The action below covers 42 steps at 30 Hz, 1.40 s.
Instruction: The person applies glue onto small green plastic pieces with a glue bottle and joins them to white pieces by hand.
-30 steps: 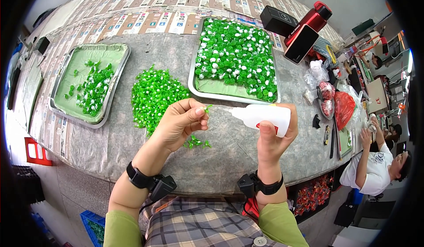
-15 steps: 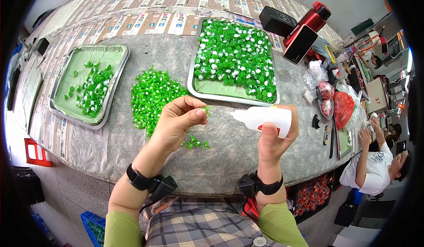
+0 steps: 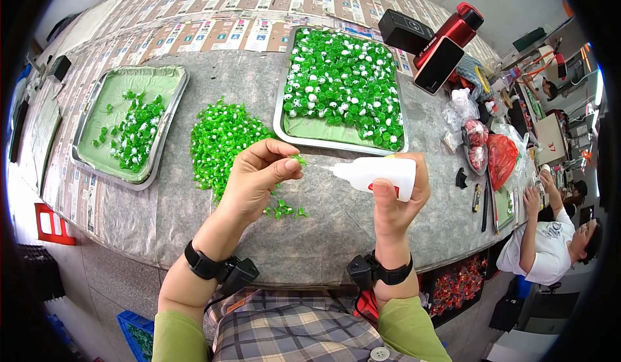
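Note:
Pinched between the thumb and fingertips of my left hand point(image 3: 262, 174) is a small green plastic piece point(image 3: 299, 159) with leaf-like points. My right hand point(image 3: 401, 200) grips a white squeeze bottle point(image 3: 378, 175) lying sideways, its thin nozzle pointing left toward the piece. The nozzle tip comes close to the green piece; I cannot tell if they touch. Beside my left hand spreads a heap of similar green pieces point(image 3: 223, 139), and a few loose ones point(image 3: 283, 210) lie below it. Beyond my hands, a metal tray point(image 3: 310, 143) holds many green pieces with white eyeball-like balls.
A second tray point(image 3: 97, 113) at left holds fewer green-and-white pieces. To the right are a black box point(image 3: 405, 31), a red bottle point(image 3: 460, 25), a phone point(image 3: 439, 64), plastic bags point(image 3: 502, 158) and a cutter knife point(image 3: 477, 198). A co-worker in white point(image 3: 546, 245) sits at far right.
My right hand has brought the squeeze bottle slightly left, so its nozzle is nearer the green piece. My left hand has barely moved and keeps its pinch.

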Each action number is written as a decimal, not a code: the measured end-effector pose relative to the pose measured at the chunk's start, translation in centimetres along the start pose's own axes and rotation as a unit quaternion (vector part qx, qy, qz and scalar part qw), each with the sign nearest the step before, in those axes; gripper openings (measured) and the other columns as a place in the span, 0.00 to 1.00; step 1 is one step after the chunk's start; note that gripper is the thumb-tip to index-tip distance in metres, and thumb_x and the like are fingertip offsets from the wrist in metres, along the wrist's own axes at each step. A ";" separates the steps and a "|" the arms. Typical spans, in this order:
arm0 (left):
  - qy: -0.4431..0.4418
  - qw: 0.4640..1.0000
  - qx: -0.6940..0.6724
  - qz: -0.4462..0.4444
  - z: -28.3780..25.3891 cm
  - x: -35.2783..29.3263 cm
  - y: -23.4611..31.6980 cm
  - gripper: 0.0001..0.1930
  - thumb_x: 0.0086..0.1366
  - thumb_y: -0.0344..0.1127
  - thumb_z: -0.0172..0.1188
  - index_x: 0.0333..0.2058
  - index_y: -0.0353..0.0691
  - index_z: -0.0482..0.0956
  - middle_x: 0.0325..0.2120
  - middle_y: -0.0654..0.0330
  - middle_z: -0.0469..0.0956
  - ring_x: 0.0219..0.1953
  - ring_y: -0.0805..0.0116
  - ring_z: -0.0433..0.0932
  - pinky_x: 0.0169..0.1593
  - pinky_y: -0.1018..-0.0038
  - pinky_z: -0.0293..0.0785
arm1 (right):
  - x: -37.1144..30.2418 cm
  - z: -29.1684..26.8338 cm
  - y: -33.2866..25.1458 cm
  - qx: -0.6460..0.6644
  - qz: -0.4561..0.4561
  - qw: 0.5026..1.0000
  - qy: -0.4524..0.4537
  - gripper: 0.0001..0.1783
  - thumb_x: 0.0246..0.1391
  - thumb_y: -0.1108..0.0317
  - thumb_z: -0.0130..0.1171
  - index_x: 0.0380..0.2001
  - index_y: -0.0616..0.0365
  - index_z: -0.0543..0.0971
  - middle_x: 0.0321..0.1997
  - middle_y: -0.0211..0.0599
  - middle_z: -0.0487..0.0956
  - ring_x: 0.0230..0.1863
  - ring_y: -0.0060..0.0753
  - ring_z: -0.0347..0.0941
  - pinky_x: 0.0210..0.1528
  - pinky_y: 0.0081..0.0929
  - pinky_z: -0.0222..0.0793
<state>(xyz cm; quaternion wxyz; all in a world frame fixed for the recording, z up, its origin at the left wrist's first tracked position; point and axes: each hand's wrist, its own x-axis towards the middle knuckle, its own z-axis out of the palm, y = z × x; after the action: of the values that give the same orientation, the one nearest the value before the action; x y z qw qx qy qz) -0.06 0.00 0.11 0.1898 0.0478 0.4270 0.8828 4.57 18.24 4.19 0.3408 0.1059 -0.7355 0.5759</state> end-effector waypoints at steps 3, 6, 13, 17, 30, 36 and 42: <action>0.000 1.000 0.001 0.001 0.0 0.1 -0.1 0.07 0.51 0.28 0.57 0.31 0.37 0.71 0.24 0.63 0.73 0.27 0.76 0.72 0.35 0.79 0.71 | 0.2 -0.5 0.7 0.048 -0.015 0.994 0.101 0.16 0.40 0.61 0.61 0.24 0.60 0.68 0.24 0.28 0.68 0.22 0.16 0.64 0.22 0.13 0.58; 0.007 1.000 0.000 -0.003 0.0 0.1 -0.1 0.07 0.51 0.28 0.57 0.31 0.37 0.72 0.24 0.63 0.73 0.27 0.75 0.72 0.35 0.79 0.71 | 1.9 -2.1 1.0 0.100 0.113 0.978 0.146 0.13 0.43 0.66 0.58 0.28 0.61 0.67 0.28 0.31 0.71 0.27 0.17 0.66 0.27 0.14 0.62; 0.032 0.999 -0.013 -0.010 -0.2 0.1 -0.2 0.06 0.52 0.28 0.56 0.31 0.38 0.72 0.24 0.64 0.73 0.27 0.76 0.72 0.35 0.77 0.71 | 2.8 -9.6 10.2 -0.077 0.167 0.965 0.185 0.16 0.44 0.73 0.55 0.38 0.65 0.67 0.33 0.33 0.71 0.32 0.19 0.67 0.31 0.15 0.65; 0.035 0.999 -0.019 -0.009 0.2 0.2 0.0 0.06 0.52 0.28 0.55 0.30 0.38 0.71 0.24 0.65 0.72 0.26 0.76 0.72 0.33 0.80 0.72 | 1.4 -13.8 15.0 -0.146 0.180 0.947 0.223 0.18 0.42 0.71 0.56 0.38 0.66 0.66 0.35 0.36 0.71 0.34 0.24 0.68 0.35 0.21 0.64; 0.029 0.999 -0.021 -0.016 0.0 0.2 0.4 0.06 0.52 0.30 0.56 0.31 0.39 0.71 0.24 0.66 0.72 0.26 0.78 0.71 0.34 0.79 0.71 | 4.7 -3.5 7.3 -0.408 0.022 0.890 -0.202 0.04 0.37 0.73 0.56 0.22 0.53 0.74 0.27 0.31 0.70 0.34 0.34 0.65 0.34 0.27 0.62; 0.027 0.999 -0.021 -0.022 -0.2 0.3 0.3 0.08 0.52 0.31 0.57 0.31 0.38 0.72 0.25 0.65 0.73 0.27 0.78 0.72 0.35 0.78 0.71 | 4.7 -2.5 9.1 -0.496 -0.088 0.814 -0.288 0.10 0.32 0.72 0.59 0.24 0.53 0.73 0.22 0.32 0.67 0.31 0.35 0.64 0.33 0.29 0.62; -0.003 0.999 -0.007 -0.032 -0.2 0.0 0.0 0.07 0.51 0.30 0.57 0.30 0.38 0.71 0.25 0.64 0.73 0.27 0.76 0.72 0.34 0.79 0.71 | 4.2 -0.5 4.3 -0.182 0.136 0.948 -0.224 0.10 0.38 0.74 0.56 0.26 0.62 0.68 0.28 0.37 0.74 0.28 0.28 0.72 0.32 0.19 0.65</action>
<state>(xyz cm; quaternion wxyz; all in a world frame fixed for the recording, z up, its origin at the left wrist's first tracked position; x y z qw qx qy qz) -0.14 -0.16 0.02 0.2191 0.0353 0.4217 0.8792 -0.75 21.02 3.55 0.0989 0.0675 -0.8929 0.4341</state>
